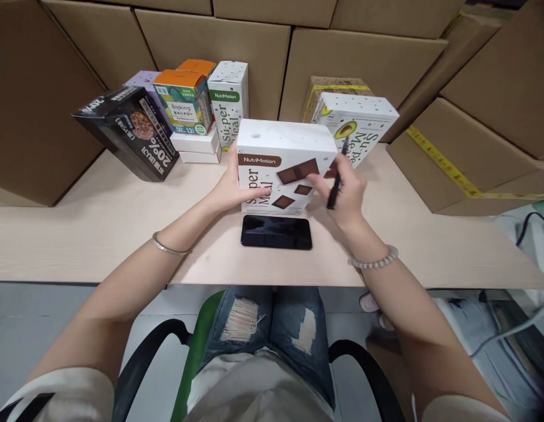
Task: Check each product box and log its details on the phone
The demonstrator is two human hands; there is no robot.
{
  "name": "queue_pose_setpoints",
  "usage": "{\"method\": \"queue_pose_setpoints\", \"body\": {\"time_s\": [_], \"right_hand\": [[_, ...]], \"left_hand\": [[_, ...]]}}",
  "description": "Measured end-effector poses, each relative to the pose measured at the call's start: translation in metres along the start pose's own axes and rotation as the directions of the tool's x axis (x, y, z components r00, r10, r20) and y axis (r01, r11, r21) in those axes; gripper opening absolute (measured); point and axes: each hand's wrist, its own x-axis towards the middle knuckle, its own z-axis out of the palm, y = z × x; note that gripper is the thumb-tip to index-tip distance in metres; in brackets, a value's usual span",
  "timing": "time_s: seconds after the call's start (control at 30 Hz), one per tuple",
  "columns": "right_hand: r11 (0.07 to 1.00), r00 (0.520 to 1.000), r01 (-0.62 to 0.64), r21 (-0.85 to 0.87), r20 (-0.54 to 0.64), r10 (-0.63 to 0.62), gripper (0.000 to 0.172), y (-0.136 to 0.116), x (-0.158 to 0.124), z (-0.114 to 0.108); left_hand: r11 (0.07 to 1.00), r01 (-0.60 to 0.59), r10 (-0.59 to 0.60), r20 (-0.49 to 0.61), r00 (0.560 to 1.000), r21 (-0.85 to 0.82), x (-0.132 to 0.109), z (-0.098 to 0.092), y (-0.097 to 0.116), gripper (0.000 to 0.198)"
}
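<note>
A white NutriMotion Super Meal box (pixel 284 161) with brown chocolate pictures stands on the pale wooden table (pixel 100 234) in front of me. My left hand (pixel 234 187) grips the box's left side, with the thumb on its front face. My right hand (pixel 346 193) is closed round a black pen (pixel 336 184) and holds it against the box's right front edge. A black phone (pixel 276 232) lies flat, screen dark, just in front of the box.
Another Super Meal box with an avocado picture (pixel 357 126) stands behind on the right. At the back left are a black box (pixel 131 129), an orange-topped Binking box (pixel 184 102), a tall white Super Meal box (pixel 228 99) and flat white boxes. Brown cartons (pixel 254 41) wall the table.
</note>
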Motion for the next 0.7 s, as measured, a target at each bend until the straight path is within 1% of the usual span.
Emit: {"method": "queue_pose_setpoints", "body": {"time_s": [0.03, 0.07, 0.13, 0.17, 0.2, 0.23, 0.3, 0.33, 0.4, 0.43, 0.5, 0.6, 0.63, 0.7], "right_hand": [[1.000, 0.996, 0.015, -0.021, -0.093, -0.017, 0.061, -0.004, -0.001, -0.002], [0.999, 0.982, 0.027, -0.023, -0.186, -0.030, 0.060, -0.009, -0.003, -0.004], [0.996, 0.938, 0.086, -0.005, -0.338, -0.083, 0.063, -0.020, -0.008, -0.004], [0.991, 0.917, 0.137, 0.007, -0.380, -0.124, 0.063, -0.024, -0.011, -0.003], [0.981, 0.909, 0.193, 0.027, -0.381, -0.168, 0.062, -0.028, -0.014, 0.000], [0.968, 0.914, 0.244, 0.059, -0.346, -0.210, 0.058, -0.031, -0.017, 0.003], [0.940, 0.936, 0.317, 0.125, -0.199, -0.290, 0.048, -0.034, -0.023, 0.009], [0.930, 0.937, 0.341, 0.137, -0.125, -0.325, 0.042, -0.035, -0.026, 0.012], [0.925, 0.930, 0.366, 0.103, -0.012, -0.366, 0.026, -0.036, -0.030, 0.017], [0.930, 0.932, 0.360, 0.077, 0.014, -0.362, 0.019, -0.037, -0.032, 0.018], [0.955, 0.955, 0.286, 0.083, 0.057, -0.291, 0.011, -0.038, -0.034, 0.021], [0.981, 0.986, 0.123, 0.148, 0.090, -0.137, 0.010, -0.040, -0.034, 0.023], [0.985, 0.991, 0.094, 0.143, 0.084, -0.106, 0.009, -0.041, -0.033, 0.024], [0.992, 0.995, 0.078, 0.103, 0.049, -0.083, 0.006, -0.043, -0.030, 0.025]], "left_hand": [[0.999, 0.029, -0.029, -0.016, 0.999, -0.013, -0.001, 0.002, -0.002, 0.109], [0.998, 0.056, -0.057, -0.029, 0.998, -0.012, -0.001, 0.004, -0.002, 0.107], [0.995, 0.091, -0.094, -0.078, 0.993, -0.039, -0.001, 0.007, 0.000, 0.105], [0.994, 0.097, -0.101, -0.098, 0.990, -0.053, -0.001, 0.009, 0.001, 0.103], [0.993, 0.099, -0.106, -0.111, 0.988, -0.065, 0.000, 0.010, 0.003, 0.101], [0.992, 0.102, -0.110, -0.120, 0.987, -0.073, 0.000, 0.011, 0.004, 0.100], [0.991, 0.109, -0.120, -0.134, 0.984, -0.084, 0.001, 0.013, 0.008, 0.098], [0.990, 0.115, -0.126, -0.142, 0.982, -0.087, 0.002, 0.014, 0.009, 0.097], [0.988, 0.121, -0.136, -0.155, 0.979, -0.097, 0.003, 0.015, 0.012, 0.096], [0.987, 0.119, -0.135, -0.156, 0.978, -0.103, 0.003, 0.016, 0.014, 0.096], [0.988, 0.106, -0.122, -0.152, 0.981, -0.111, 0.003, 0.016, 0.015, 0.094], [0.991, 0.093, -0.105, -0.132, 0.986, -0.097, 0.001, 0.016, 0.015, 0.094], [0.992, 0.093, -0.103, -0.127, 0.986, -0.081, 0.000, 0.015, 0.014, 0.094], [0.995, 0.084, -0.089, -0.116, 0.989, -0.047, -0.001, 0.015, 0.014, 0.094]]}}
